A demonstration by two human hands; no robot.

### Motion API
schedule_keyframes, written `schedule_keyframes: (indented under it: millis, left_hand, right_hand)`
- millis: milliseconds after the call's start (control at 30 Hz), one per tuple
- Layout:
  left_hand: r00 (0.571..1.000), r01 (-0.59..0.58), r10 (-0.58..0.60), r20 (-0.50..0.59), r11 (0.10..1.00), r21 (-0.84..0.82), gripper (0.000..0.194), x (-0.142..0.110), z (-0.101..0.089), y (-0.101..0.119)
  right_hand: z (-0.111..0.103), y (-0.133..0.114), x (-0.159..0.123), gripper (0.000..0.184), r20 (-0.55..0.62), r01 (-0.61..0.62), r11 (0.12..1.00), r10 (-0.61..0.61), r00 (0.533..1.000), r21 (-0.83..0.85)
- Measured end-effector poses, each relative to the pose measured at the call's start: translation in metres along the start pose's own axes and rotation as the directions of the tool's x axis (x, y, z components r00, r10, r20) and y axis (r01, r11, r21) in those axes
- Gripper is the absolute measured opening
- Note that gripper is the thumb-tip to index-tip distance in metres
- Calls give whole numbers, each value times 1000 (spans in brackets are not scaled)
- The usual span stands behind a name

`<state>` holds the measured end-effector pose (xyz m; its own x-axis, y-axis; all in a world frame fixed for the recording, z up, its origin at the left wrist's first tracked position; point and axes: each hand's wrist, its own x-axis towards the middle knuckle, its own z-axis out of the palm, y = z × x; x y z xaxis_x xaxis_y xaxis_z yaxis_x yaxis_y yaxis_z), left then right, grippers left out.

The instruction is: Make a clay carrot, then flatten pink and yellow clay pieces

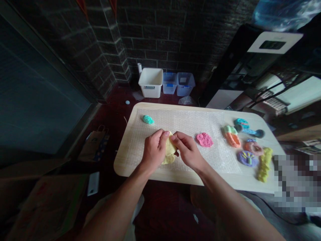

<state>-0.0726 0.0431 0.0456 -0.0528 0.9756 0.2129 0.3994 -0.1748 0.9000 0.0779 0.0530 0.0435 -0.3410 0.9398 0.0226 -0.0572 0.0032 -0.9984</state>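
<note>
A lump of pale yellow clay [169,150] is held between both hands over a sheet of bubble wrap [185,127] on a light wooden table [130,167]. My left hand [153,149] curls round the clay's left side, fingers closed on it. My right hand [187,150] pinches its right edge with thumb and fingers. A small teal clay piece [147,119] lies at the sheet's far left. A pink clay piece [204,139] lies just right of my right hand.
Several finished clay shapes sit at the table's right: an orange and green one [232,135], a blue one [244,126], a purple disc [247,158], a yellow-green strip [264,164]. On the floor beyond stand a white basket [150,82] and two clear bins [178,83]. A paper bag [94,145] lies left.
</note>
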Motion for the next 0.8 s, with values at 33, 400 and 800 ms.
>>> schedule_keyframes:
  millis: [33, 400, 800]
  left_hand:
    - [1000, 0, 0, -2, 1000, 0, 41, 0, 0, 0]
    - [997, -24, 25, 67, 1000, -17, 42, -1, 3, -6]
    - [992, 96, -80, 101, 980, -174, 48, -2, 8, -9]
  right_hand:
    - [0, 0, 0, 43, -14, 12, 1000, -12, 1000, -1]
    - [-2, 1, 1, 42, -24, -55, 998, 55, 998, 14]
    - [-5, 8, 3, 43, -79, 24, 993, -33, 996, -116]
